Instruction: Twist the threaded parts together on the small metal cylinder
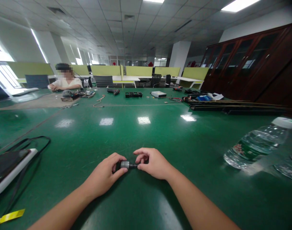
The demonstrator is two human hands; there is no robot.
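Observation:
Low over the green table, a small metal part (125, 164) lies on its side, a grey cylinder with a thin dark ribbed shaft (133, 166) pointing right. My left hand (106, 174) is closed around the cylinder, thumb in front and index finger over the top. At the shaft's right end is my right hand (155, 163), its thumb touching the tip and its other fingers curled behind. The right index finger is raised off the part. Whether the shaft is threaded or a spring is too small to tell.
A water bottle (258, 143) stands at right, with part of another beside it. At left lies a white-edged phone-like device (11, 169) with a black strap. A power drill (113, 91), a black tray (133, 95) and long dark bars (232, 106) lie farther back. A person (66, 81) sits at far left.

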